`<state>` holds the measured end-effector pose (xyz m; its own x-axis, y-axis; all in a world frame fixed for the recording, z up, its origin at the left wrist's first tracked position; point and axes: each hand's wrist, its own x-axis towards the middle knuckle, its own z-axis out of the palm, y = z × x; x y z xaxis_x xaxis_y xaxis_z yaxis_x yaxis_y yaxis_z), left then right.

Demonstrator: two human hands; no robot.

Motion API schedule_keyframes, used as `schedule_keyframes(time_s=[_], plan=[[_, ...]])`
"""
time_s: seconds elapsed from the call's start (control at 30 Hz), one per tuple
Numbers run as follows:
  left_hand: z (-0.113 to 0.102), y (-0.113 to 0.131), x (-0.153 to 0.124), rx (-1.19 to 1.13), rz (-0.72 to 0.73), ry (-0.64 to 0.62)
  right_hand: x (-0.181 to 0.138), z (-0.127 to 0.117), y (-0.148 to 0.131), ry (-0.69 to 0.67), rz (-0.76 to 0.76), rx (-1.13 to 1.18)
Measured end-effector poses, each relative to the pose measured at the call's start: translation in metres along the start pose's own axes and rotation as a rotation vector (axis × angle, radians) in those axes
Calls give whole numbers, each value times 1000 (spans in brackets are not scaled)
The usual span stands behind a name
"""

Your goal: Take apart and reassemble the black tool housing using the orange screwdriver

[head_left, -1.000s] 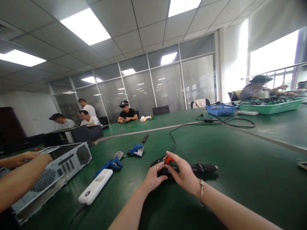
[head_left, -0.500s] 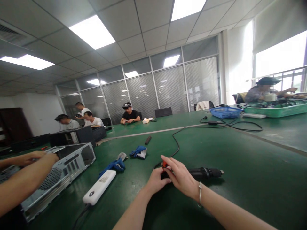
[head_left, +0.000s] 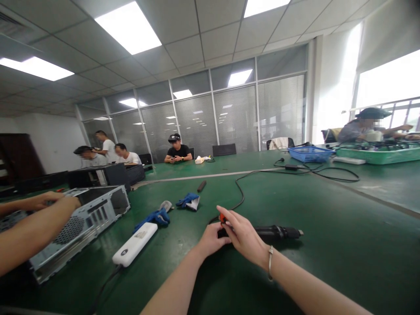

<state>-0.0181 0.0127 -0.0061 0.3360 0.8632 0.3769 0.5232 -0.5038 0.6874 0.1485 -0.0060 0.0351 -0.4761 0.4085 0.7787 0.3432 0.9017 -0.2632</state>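
A black electric screwdriver lies on the green table, its bit end pointing right. My left hand is closed round its rear end, where the black cord comes away. Just right of it, my right hand, with a bracelet at the wrist, has its fingers pinched at a small red-orange part. Whether this part belongs to the screwdriver or its cord is hidden by the fingers. The middle of the screwdriver passes behind my right hand.
At left, a co-worker's arms reach into an open metal computer case. Nearby lie a white power strip, blue gloves and a dark bar. Blue and green baskets stand far right. Other people sit around.
The view has tilted and shifted slightly. Both hands stay at the screwdriver's rear end, with little change in grip. A person standing at the far left has leaned over.
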Motion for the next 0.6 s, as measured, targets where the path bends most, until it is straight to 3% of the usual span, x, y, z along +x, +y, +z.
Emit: schedule_keyframes(time_s=[0.17, 0.37, 0.5, 0.6], plan=[[1, -3, 1, 57, 17, 16, 1, 6, -2, -9, -41, -104], [2, -4, 0, 102, -31, 27, -3, 6, -5, -42, -38, 20], [3, -4, 0, 83, -5, 23, -4, 8, -2, 21, -42, -71], [2, -1, -1, 43, -9, 19, -5, 8, -1, -12, -59, -73]])
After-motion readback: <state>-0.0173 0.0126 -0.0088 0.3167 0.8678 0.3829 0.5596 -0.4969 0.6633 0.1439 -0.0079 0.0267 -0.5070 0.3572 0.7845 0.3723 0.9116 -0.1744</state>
